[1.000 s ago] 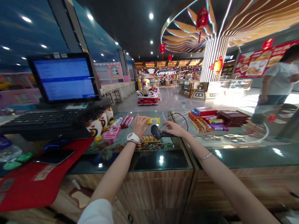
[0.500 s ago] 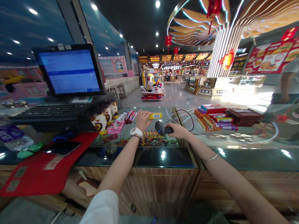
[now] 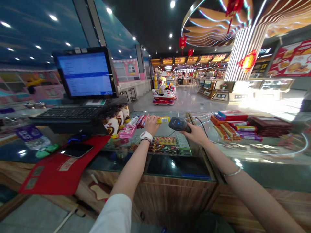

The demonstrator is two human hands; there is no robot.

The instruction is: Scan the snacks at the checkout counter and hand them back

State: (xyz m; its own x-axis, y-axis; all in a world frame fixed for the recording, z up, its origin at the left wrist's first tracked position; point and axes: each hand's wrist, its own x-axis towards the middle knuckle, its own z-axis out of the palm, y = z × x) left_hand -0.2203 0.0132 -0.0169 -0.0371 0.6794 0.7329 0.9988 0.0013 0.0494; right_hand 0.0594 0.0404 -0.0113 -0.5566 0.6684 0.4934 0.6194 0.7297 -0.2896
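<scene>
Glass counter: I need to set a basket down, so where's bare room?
Bare dark glass runs along the counter's front edge, below the snack packets, and further right, before the stacked bars. It's crowded around the left hand, right hand and the cups.

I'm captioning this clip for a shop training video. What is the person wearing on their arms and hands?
The left arm comes out of a white sleeve and has a chunky white wristwatch and a thin dark band at the wrist. The right forearm wears a thin silver bangle. The left hand and right hand are gloveless.
</scene>
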